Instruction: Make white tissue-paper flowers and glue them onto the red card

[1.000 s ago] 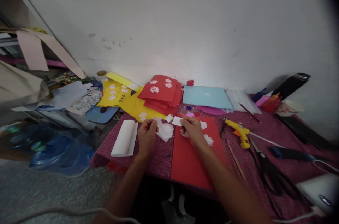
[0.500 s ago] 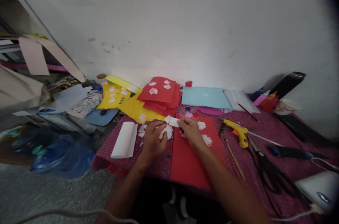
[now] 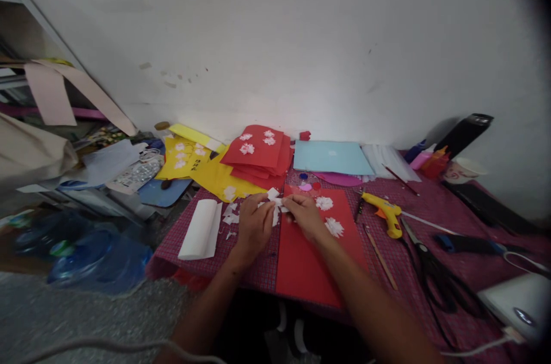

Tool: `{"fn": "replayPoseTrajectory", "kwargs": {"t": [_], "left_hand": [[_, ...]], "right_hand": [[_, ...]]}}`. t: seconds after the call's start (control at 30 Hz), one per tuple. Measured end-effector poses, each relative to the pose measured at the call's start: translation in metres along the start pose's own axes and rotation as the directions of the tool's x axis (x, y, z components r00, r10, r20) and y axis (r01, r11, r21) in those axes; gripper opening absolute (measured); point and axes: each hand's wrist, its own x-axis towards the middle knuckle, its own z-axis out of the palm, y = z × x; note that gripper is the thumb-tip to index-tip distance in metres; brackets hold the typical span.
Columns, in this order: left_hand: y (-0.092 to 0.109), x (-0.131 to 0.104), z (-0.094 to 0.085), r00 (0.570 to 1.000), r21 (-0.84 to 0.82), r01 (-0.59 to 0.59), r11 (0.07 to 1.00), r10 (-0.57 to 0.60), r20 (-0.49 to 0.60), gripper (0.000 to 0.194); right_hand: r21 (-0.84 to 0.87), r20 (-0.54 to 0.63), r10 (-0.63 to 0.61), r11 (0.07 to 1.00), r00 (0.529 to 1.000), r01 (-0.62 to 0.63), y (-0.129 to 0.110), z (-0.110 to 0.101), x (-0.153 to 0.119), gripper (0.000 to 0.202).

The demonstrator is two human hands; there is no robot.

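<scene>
Small, flat white paper piece (image 3: 278,202) | likely light, soft, tearable; take edges | right hand (image 3: 306,219): fingertips pinched on it | left hand (image 3: 253,227): cannot tell if fingers grip

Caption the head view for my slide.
Left hand and right hand meet at white paper near a red sheet.

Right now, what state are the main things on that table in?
White paper piece: pinched in right hand
Left hand: at that piece, grip unclear
White paper roll: rolled, edge loose
Red paper sheet: flat, bearing white flowers
Red paper stack: piled, top decorated
Yellow glue gun: lying down
Black-handled scissors: lying down
Paper cup: open-topped
</scene>
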Motion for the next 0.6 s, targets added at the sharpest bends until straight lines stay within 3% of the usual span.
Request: {"fn": "replayPoseTrajectory", "kwargs": {"t": [0.33,0.6], "left_hand": [[0.004,0.008,-0.003,0.986,-0.210,0.089,0.974,-0.116,-0.119,0.008],[0.008,0.011,-0.005,0.972,-0.329,0.159,0.931,-0.206,-0.113,0.008]], "right_hand": [[0.028,-0.001,-0.016,0.999,1.000,0.016,0.004,-0.001,0.001,0.039],[-0.041,0.073,-0.073,0.996,0.995,0.077,0.001,-0.002,-0.001,0.031]]}}
